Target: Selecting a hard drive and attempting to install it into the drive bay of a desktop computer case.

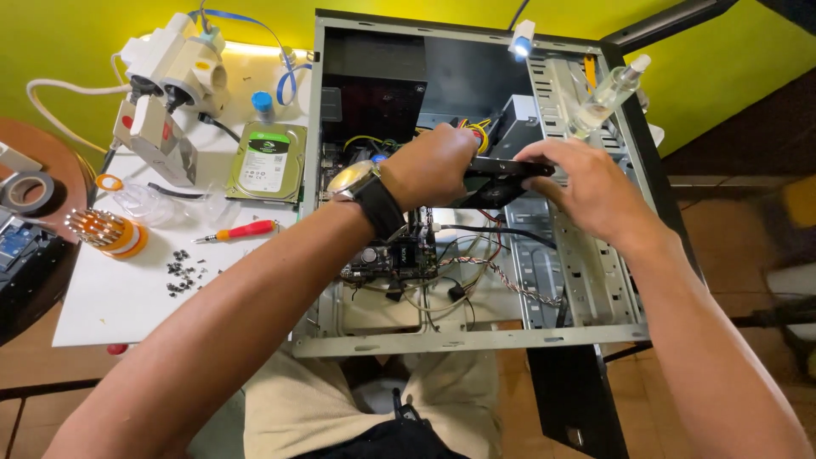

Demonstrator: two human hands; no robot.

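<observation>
An open computer case (476, 340) lay on its side across a white-covered table (110, 314), its mainboard (391, 255) and loose cables (501, 276) exposed; above them a person held a flat black drive (501, 178) level, near the metal drive bay (586, 255); the piece seemingly wanted keeping square to the bay and clear of the cables; the left hand (433, 166), watch-strapped, was closed over the drive's near end; the right hand (591, 187) clasped its far end, fingers curled around the edge; a bare hard disk (268, 161), a red-handled screwdriver (238, 231) and scattered screws (183, 272) lay to the left.
</observation>
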